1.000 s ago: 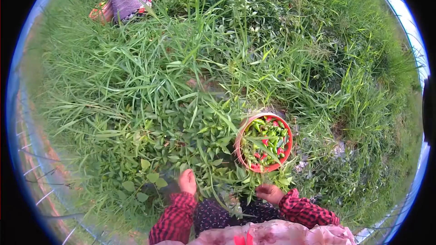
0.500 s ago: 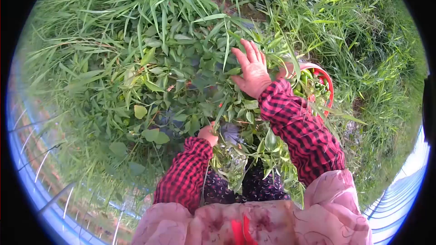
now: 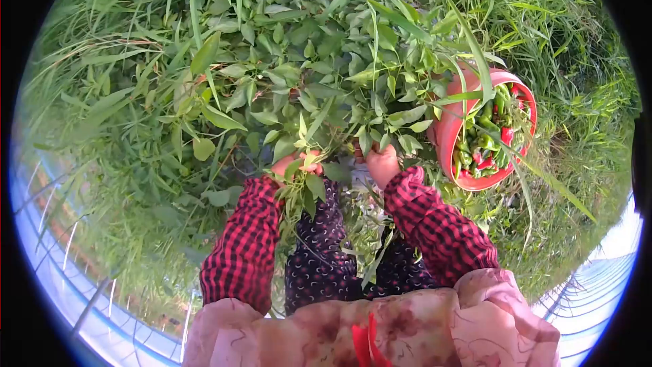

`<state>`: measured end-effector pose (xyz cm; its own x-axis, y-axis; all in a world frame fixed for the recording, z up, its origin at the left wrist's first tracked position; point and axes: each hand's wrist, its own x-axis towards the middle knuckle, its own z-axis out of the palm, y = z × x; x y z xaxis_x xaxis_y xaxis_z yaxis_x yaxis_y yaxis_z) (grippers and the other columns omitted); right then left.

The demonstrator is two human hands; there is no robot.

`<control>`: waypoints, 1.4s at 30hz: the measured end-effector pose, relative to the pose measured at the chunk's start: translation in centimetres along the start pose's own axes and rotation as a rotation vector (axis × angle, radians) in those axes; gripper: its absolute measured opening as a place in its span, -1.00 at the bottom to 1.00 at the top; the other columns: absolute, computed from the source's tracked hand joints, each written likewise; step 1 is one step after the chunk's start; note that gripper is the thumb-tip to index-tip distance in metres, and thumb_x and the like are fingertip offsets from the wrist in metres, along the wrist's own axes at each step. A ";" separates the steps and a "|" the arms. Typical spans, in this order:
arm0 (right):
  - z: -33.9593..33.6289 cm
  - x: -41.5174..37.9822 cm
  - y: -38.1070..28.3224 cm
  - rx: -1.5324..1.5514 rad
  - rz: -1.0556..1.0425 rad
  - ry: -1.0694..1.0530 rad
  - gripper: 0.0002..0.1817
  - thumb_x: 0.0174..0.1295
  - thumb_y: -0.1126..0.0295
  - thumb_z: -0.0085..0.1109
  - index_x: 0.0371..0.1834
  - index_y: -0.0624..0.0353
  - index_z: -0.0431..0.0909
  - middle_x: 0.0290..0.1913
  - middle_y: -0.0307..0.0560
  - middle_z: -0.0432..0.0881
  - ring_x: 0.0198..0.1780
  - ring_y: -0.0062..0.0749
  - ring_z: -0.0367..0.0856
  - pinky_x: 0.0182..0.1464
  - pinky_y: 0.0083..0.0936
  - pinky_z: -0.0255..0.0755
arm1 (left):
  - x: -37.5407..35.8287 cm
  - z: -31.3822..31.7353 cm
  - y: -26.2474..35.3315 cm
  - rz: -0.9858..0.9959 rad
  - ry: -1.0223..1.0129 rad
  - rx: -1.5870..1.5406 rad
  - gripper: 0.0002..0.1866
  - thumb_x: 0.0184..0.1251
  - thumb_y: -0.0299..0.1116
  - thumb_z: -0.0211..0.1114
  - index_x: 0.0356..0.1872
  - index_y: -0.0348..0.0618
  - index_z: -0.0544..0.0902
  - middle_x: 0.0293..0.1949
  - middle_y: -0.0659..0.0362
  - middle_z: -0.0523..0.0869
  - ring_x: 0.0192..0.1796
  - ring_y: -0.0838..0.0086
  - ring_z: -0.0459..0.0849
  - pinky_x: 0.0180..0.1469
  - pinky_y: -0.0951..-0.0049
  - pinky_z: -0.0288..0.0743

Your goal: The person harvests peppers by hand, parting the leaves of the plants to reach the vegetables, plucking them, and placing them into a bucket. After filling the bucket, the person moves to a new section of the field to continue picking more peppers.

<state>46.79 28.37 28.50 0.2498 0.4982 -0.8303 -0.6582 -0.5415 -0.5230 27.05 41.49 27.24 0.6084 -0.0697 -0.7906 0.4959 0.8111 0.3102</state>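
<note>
My left hand (image 3: pixel 297 164) is closed around a leafy pepper stem (image 3: pixel 313 144), with leaves in front of part of the fingers. Level with it to the right, my right hand (image 3: pixel 383 164) reaches in under the leaves of a pepper plant (image 3: pixel 372 98). Its fingers are curled, but their tips and whatever they grip are hidden by foliage. Beside the right hand stands a red bucket (image 3: pixel 445 137), tilted towards me. Green and red peppers (image 3: pixel 490 132) fill much of it.
Tall grass (image 3: pixel 577 47) grows around the plants on both sides, and long blades hang across the bucket. My legs in dark patterned trousers (image 3: pixel 319 251) are just below the hands. Thin poles (image 3: pixel 70 247) stand at the lower left edge.
My right hand has drawn back from its spread reach over the plants near the bucket and curled low among leaves. My left hand has moved left and up. The bucket shows more fully.
</note>
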 end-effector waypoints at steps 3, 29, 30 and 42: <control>-2.8 7.1 8.8 0.018 -0.173 -0.010 -0.80 0.18 0.42 0.00 -0.13 0.15 0.47 -0.22 -0.16 0.55 -0.23 -0.43 0.52 -0.18 -0.44 0.41 | -1.0 5.0 0.7 -0.080 0.068 -0.132 -0.44 0.07 -0.51 0.26 0.15 -0.29 0.32 -0.22 0.21 0.60 -0.17 0.53 0.55 -0.07 0.55 0.40; -5.6 5.0 6.3 0.022 0.045 0.032 -0.83 0.12 0.32 0.09 -0.29 0.15 0.44 -0.46 -0.26 0.50 -0.50 -0.66 0.40 -0.51 -0.72 0.25 | -1.3 8.1 4.7 0.372 0.975 0.483 -0.61 0.17 -0.06 0.20 -0.38 -0.28 0.54 -0.59 0.12 0.53 -0.50 0.25 0.52 -0.36 0.31 0.39; -5.9 5.2 6.7 -0.068 0.032 0.026 -0.83 0.12 0.32 0.09 -0.30 0.16 0.44 -0.46 -0.25 0.49 -0.49 -0.66 0.41 -0.49 -0.73 0.25 | 0.6 5.9 3.2 0.160 0.969 0.669 -0.56 0.19 0.00 0.17 -0.41 -0.28 0.55 -0.58 0.14 0.55 -0.50 0.29 0.52 -0.35 0.32 0.37; -1.9 -2.3 -1.0 -0.967 -0.307 0.077 -0.77 -0.02 0.37 0.14 -0.30 0.24 0.46 -0.61 -0.16 0.40 -0.57 -0.48 0.39 -0.46 -0.52 0.33 | 3.6 9.1 -3.2 0.453 0.751 -0.422 -0.79 0.12 -0.54 0.25 -0.20 -0.21 0.49 -0.39 0.32 0.52 -0.34 0.64 0.47 -0.28 0.58 0.37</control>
<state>48.16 26.47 30.56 0.3787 0.6814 -0.6263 0.2898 -0.7300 -0.6190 33.27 33.35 28.15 0.0608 0.5699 -0.8195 -0.0402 0.8217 0.5685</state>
